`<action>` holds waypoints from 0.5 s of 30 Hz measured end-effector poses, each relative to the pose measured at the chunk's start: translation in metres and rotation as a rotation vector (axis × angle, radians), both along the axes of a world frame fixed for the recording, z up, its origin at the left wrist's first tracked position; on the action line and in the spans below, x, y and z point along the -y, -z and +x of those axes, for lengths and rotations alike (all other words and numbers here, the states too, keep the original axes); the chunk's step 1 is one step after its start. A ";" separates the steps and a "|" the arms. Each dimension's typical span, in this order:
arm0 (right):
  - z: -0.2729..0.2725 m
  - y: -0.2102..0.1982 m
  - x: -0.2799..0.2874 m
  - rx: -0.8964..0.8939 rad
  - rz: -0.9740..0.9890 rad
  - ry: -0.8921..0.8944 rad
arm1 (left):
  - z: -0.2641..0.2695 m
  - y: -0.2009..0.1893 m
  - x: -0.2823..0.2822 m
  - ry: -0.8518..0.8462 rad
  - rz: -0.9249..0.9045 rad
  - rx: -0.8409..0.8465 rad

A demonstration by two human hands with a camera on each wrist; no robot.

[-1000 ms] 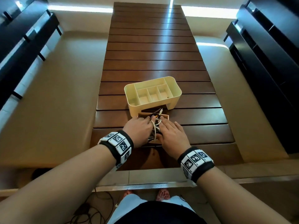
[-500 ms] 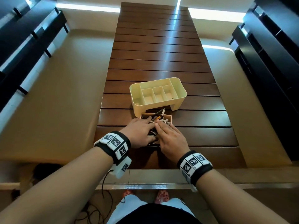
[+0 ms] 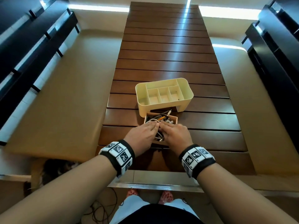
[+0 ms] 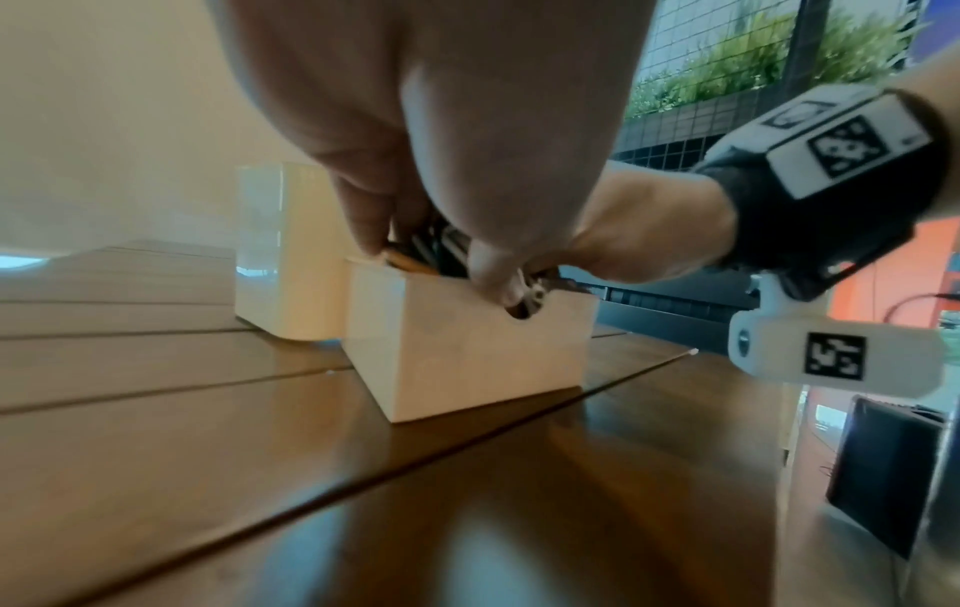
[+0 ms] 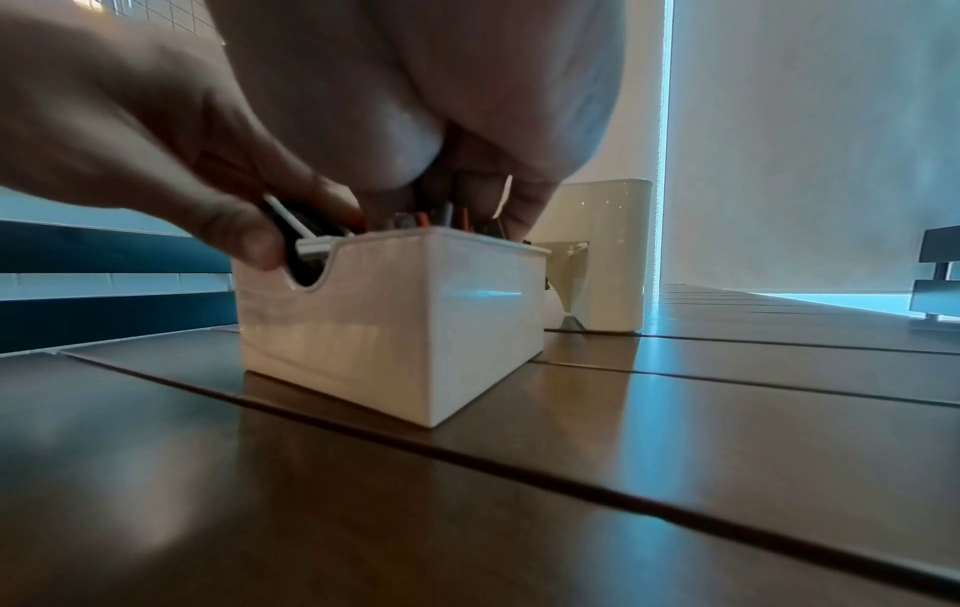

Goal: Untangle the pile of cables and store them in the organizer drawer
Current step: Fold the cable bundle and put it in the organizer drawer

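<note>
The cream organizer (image 3: 187, 94) stands on the slatted wooden table (image 3: 161, 54), its drawer (image 3: 175, 118) pulled out towards me. Inside lies a tangle of black, white and orange cables (image 3: 159, 118). Both hands are over the drawer's near half. My left hand (image 3: 150, 126) pinches the bundle, its thumb on a white plug (image 5: 314, 244) at the front notch of the drawer (image 5: 389, 312). My right hand (image 3: 166, 126) lies beside it, fingers pressing down on the cables (image 5: 457, 217). In the left wrist view the left fingers (image 4: 364, 221) reach into the drawer (image 4: 467, 341).
The organizer's top compartments (image 3: 163, 96) hold nothing. Dark slatted benches (image 3: 32, 46) run along both sides of the table. A metal strip (image 3: 153, 185) edges the table's near end. Loose wires (image 3: 100, 207) lie on the floor by my feet.
A white cable loop that stood up between my hands a second ago now lies down in the drawer. Both hands have slid forward over the drawer and lowered onto the cables.
</note>
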State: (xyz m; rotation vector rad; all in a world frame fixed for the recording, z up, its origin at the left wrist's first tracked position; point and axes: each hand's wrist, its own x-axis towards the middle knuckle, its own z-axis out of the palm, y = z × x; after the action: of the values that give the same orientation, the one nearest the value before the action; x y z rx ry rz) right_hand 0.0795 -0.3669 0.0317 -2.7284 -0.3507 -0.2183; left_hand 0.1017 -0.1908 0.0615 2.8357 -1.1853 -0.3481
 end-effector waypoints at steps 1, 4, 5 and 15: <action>0.002 0.001 0.001 -0.008 0.009 0.002 | 0.003 -0.002 0.001 -0.027 -0.017 -0.019; -0.001 0.000 0.006 -0.050 0.071 -0.015 | 0.006 -0.004 0.011 -0.053 -0.012 -0.013; -0.002 0.001 0.010 -0.095 0.077 -0.040 | 0.006 -0.005 0.015 -0.061 0.005 -0.013; 0.001 0.009 0.017 -0.076 0.058 -0.048 | 0.017 0.002 0.021 -0.080 0.016 -0.072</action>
State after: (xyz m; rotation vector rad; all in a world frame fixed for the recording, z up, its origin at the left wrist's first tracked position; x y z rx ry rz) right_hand 0.0804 -0.3840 0.0229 -2.6593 -0.3814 -0.1098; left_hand 0.1186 -0.2114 0.0592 2.8473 -1.0570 -0.4534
